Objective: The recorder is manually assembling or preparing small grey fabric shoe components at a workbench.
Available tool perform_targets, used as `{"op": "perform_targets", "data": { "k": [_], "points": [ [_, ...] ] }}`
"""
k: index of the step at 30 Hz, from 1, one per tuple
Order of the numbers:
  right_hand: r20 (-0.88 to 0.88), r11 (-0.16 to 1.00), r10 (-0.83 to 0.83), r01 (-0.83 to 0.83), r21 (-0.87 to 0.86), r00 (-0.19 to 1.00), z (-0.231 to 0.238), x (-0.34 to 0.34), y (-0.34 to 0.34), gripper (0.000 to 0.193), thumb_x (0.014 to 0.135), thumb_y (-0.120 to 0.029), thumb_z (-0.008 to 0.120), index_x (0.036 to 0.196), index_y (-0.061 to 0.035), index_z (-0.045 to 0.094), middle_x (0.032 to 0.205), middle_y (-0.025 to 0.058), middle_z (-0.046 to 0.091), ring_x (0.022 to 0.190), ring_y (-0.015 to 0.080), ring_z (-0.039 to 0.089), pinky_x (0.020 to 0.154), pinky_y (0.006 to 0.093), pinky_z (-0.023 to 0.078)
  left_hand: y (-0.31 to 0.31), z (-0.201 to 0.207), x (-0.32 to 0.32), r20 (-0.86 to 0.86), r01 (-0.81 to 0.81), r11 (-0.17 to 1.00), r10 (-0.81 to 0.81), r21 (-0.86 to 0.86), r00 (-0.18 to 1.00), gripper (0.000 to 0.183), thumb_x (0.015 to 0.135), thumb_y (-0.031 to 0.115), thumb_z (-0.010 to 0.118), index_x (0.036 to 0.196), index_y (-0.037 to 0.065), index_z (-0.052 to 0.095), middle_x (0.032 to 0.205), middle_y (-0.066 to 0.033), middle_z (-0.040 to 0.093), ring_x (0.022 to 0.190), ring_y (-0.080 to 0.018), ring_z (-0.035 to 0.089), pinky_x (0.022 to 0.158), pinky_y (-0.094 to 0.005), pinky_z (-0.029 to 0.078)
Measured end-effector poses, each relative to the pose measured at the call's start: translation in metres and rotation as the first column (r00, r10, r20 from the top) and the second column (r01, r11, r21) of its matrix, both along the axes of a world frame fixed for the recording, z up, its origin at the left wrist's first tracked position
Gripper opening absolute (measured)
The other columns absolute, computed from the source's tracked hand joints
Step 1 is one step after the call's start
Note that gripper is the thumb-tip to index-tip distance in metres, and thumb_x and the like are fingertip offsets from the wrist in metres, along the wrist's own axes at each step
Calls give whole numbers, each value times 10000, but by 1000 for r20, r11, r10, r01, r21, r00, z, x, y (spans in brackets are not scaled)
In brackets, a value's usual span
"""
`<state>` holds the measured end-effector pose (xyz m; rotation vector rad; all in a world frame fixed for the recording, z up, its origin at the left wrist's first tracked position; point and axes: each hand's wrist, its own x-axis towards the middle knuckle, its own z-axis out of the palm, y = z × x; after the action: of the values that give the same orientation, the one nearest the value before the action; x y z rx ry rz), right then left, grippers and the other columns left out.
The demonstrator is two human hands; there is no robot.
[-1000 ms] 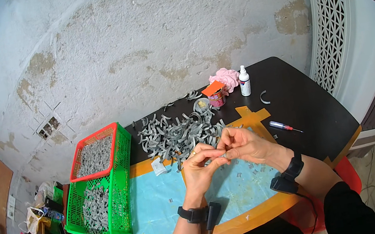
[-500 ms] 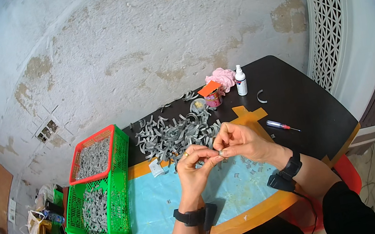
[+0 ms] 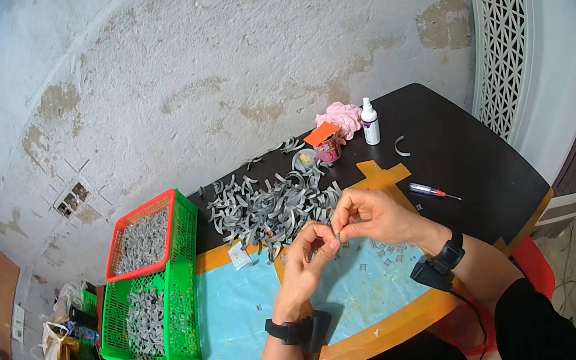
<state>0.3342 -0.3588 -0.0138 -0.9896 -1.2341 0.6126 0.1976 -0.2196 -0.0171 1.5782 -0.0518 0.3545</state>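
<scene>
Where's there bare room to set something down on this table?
Best: the black tabletop right of the white bottle and curved strip, beyond the screwdriver. The blue sheet between the green basket and left hand is nearly bare, with a small piece on it. Crowded: the grey strip pile beyond the hands, and the sheet below the right hand, dotted with scattered bits.

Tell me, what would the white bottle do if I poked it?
The white bottle would probably tip if poked near its top, since it's tall and narrow. Poked low, it might slide, because the dark tabletop looks smooth.
</scene>
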Motion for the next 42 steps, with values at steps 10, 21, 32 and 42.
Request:
{"op": "perform_targets", "data": {
  "k": [10, 21, 32, 42],
  "points": [
    [483, 918, -395, 353, 181, 782, 11, -10, -1, 160, 770, 19, 674, 919, -14, 628, 876, 54, 614, 784, 162, 612, 651, 276, 497, -4, -16, 9, 32, -68, 987, 74, -147, 997, 84, 937, 149, 563, 945, 79, 517, 883, 43, 503, 819, -47, 446, 733, -201, 353],
    [337, 869, -494, 453, 197, 801, 5, -14, 3, 151, 768, 36, 664, 908, 10, 615, 886, 75, 625, 758, 130, 629, 648, 246, 524, -9, -19, 11, 145, -10, 906, 79, -424, 986, 125, 938, 187, 549, 963, 66, 529, 933, 0, 559, 859, -95, 527, 845, -266, 429],
    [417, 859, -504, 387, 334, 757, 13, -9, -1, 105, 763, 41, 682, 844, -15, 648, 849, 59, 619, 764, 173, 613, 624, 281, 481, -12, -13, 12, 170, -175, 971, 202, -162, 965, 213, 886, 45, 627, 1093, -2, 624, 985, -62, 618, 905, -119, 596, 787, -250, 509],
    [485, 842, -533, 381, 382, 693, 15, -7, -5, 134, 752, 47, 680, 857, -33, 654, 860, 62, 609, 756, 192, 611, 620, 283, 486, -7, -7, 6, 207, -238, 952, 276, -191, 938, 99, 835, -27, 644, 933, -25, 663, 955, -107, 651, 830, -165, 641, 742, -288, 537]
  ]
}}
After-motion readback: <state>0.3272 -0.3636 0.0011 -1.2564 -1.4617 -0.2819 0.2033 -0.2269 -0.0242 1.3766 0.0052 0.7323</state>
